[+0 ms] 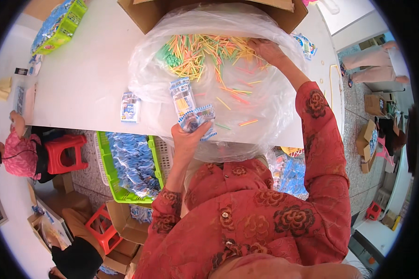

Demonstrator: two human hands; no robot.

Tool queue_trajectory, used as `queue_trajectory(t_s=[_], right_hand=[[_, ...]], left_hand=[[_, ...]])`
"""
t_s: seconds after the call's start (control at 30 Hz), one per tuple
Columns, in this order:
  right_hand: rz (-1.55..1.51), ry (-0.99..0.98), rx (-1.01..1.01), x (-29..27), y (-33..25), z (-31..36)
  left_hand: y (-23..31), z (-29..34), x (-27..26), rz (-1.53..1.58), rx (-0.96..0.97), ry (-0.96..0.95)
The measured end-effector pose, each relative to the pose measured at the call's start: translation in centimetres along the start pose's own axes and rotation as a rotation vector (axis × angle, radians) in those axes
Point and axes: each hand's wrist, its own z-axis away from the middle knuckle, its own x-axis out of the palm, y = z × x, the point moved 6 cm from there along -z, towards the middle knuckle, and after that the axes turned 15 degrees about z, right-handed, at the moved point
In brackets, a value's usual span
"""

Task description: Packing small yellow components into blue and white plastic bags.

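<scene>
Stick pile (195,51): thin coloured sticks heaped on clear plastic (149,67) over the white table (88,88), just on the person's side of a carton (142,14). From where I stand, the heap's long axis runs left to right; single sticks point in mixed directions.

Controlling relation: the right hand (267,50) is the nearer hand. It sits at the heap's right end, with most of the sticks lying to its left. Its fingers are bent down toward the sticks; whether they pinch any, I cannot tell.

The left hand (189,133) lies on the person's side of the heap, to the lower left of the right hand, thumb and fingers closed on a held packet (198,116). A second packet (181,95) extends from there toward the heap. A loose packet (130,107) lies farther left on the table, well apart from the right hand.
</scene>
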Motion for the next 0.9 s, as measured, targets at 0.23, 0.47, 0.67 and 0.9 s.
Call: queue_trajectory(t_s=[0.23, 0.47, 0.67, 0.9], right_hand=[[0.082, 0.029, 0.003, -0.7, -0.3, 0.1], [0.04, -0.028, 0.052, -1.3, 0.6, 0.3], [-0.621, 0.049, 0.564, -5.9, 2.8, 2.5], [-1.461, 0.0, 0.662, -7.0, -2.4, 5.3]], left_hand=[[0.2, 0.1, 0.2, -0.001, -0.002, -0.002], [0.2, 0.6, 0.5, -0.02, 0.015, -0.035], [0.4, 1.1, 0.3, -0.014, 0.035, -0.026], [0.6, 1.5, 1.5, -0.005, 0.028, -0.045]])
